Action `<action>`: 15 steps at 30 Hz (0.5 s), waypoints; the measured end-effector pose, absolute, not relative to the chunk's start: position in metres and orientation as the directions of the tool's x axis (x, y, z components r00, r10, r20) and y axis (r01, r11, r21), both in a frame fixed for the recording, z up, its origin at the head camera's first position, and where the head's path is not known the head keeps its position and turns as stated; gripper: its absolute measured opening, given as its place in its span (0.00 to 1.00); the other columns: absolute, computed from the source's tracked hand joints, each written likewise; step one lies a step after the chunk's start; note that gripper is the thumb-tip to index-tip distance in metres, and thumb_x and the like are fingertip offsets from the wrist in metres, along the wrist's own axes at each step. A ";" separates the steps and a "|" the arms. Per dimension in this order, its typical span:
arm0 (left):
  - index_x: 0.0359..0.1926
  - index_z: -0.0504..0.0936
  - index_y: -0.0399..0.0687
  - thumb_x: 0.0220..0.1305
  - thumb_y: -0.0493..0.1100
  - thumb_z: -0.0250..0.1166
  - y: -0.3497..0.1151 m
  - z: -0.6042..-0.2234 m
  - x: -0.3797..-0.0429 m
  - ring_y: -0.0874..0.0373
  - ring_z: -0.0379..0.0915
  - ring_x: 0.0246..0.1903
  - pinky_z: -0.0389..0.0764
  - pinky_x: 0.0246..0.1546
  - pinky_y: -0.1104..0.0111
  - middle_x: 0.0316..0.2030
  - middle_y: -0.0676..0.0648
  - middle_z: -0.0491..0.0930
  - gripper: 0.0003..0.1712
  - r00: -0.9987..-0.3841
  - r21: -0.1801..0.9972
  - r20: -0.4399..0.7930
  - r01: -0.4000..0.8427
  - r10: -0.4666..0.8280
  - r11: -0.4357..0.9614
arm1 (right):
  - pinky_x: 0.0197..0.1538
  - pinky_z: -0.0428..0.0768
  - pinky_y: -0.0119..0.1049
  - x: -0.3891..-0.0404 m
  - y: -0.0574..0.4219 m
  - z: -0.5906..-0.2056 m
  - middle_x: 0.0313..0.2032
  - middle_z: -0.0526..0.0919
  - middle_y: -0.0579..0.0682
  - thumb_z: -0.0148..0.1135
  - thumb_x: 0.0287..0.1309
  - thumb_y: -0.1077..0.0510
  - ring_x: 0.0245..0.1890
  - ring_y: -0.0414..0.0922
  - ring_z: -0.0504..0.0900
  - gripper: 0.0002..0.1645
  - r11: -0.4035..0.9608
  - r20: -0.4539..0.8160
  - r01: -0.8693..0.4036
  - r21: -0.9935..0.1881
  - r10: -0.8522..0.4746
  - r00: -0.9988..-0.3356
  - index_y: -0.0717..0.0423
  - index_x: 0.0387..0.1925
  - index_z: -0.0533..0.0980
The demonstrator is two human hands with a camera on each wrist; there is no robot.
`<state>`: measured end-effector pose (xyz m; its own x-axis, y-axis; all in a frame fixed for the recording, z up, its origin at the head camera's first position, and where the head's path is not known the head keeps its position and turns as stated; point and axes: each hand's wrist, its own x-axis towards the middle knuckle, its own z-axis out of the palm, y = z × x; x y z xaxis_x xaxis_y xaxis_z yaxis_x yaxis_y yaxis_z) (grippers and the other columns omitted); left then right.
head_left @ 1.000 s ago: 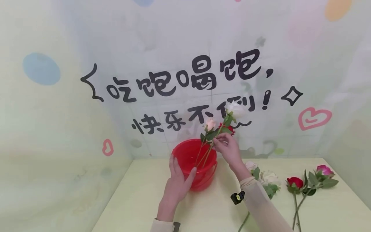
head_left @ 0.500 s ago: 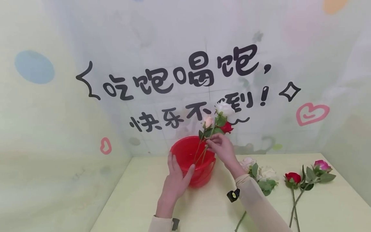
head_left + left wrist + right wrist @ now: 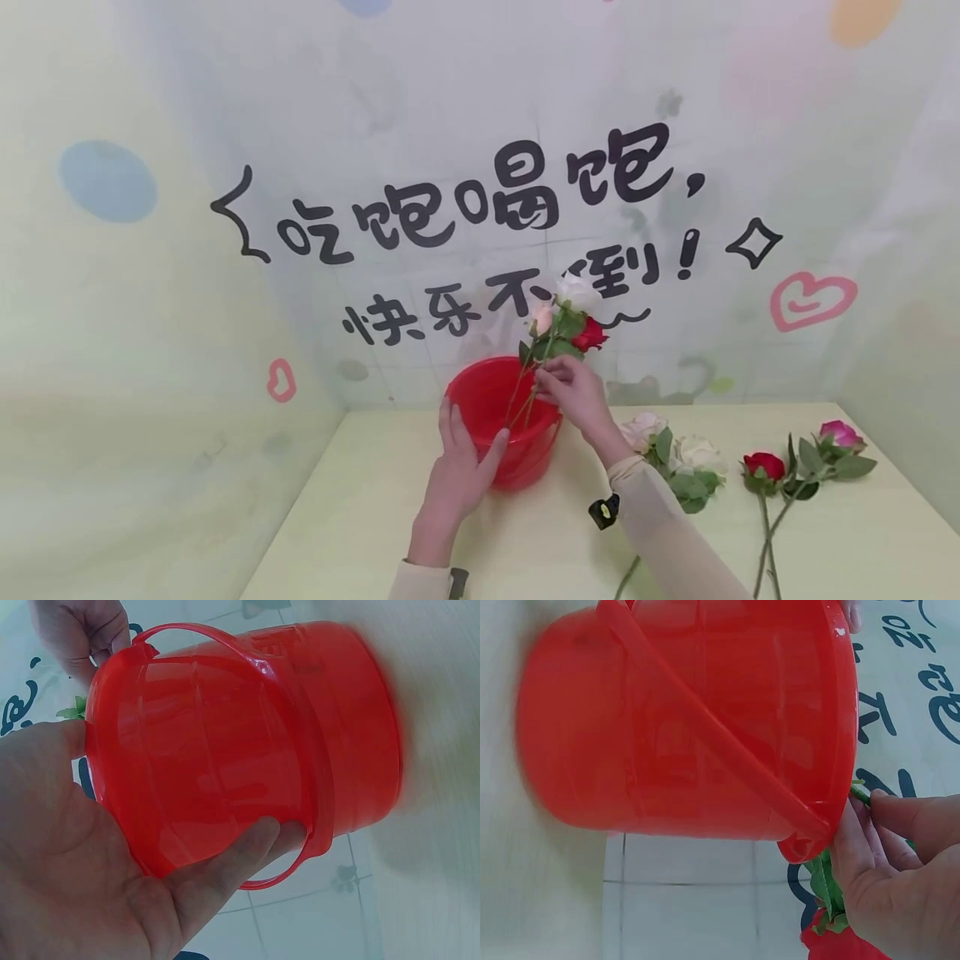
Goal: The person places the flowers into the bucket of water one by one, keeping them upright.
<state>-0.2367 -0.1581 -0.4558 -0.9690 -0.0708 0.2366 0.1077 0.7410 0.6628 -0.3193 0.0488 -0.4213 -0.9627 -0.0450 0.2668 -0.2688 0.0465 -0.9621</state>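
A red bucket (image 3: 517, 467) with a handle stands upright on the table. My left hand (image 3: 453, 475) rests spread against its near left side, with straight fingers (image 3: 225, 870) along the wall and the thumb at the rim. My right hand (image 3: 581, 396), over the bucket's right rim, pinches the green stem of a white rose (image 3: 576, 293) between thumb and fingertips. Beside that bloom, a pale pink rose (image 3: 542, 320) and a red rose (image 3: 590, 335) lean out over the rim, their stems down inside. The lower stem ends are hidden by the bucket's wall.
Several more roses lie at the right of the table: two pale ones (image 3: 697, 455) partly behind my right forearm, a red one (image 3: 765, 468) and a magenta one (image 3: 842, 435) with crossed stems. A printed backdrop (image 3: 450, 100) stands close behind the bucket.
My right hand has moved a little left and lower with the white rose, bringing its bloom closer to the pale pink one. My left hand stays on the bucket.
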 end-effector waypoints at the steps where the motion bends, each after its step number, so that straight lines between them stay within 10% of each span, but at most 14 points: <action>1: 0.84 0.38 0.43 0.65 0.62 0.72 -0.157 -0.455 -0.237 0.48 0.84 0.41 0.90 0.40 0.53 0.71 0.35 0.67 0.66 -0.969 0.663 0.238 0.109 -0.070 0.741 | 0.46 0.89 0.41 -0.320 0.049 -0.421 0.46 0.86 0.67 0.66 0.71 0.65 0.44 0.59 0.90 0.12 0.056 0.269 -0.271 -0.961 -0.038 -0.962 0.69 0.51 0.77; 15: 0.84 0.37 0.43 0.65 0.63 0.71 -0.157 -0.454 -0.235 0.45 0.84 0.45 0.90 0.40 0.52 0.71 0.35 0.67 0.66 -0.968 0.662 0.238 0.107 -0.073 0.742 | 0.46 0.89 0.43 -0.317 0.052 -0.415 0.43 0.89 0.63 0.67 0.71 0.62 0.41 0.55 0.92 0.11 0.196 0.239 -0.248 -0.949 -0.067 -0.969 0.68 0.48 0.81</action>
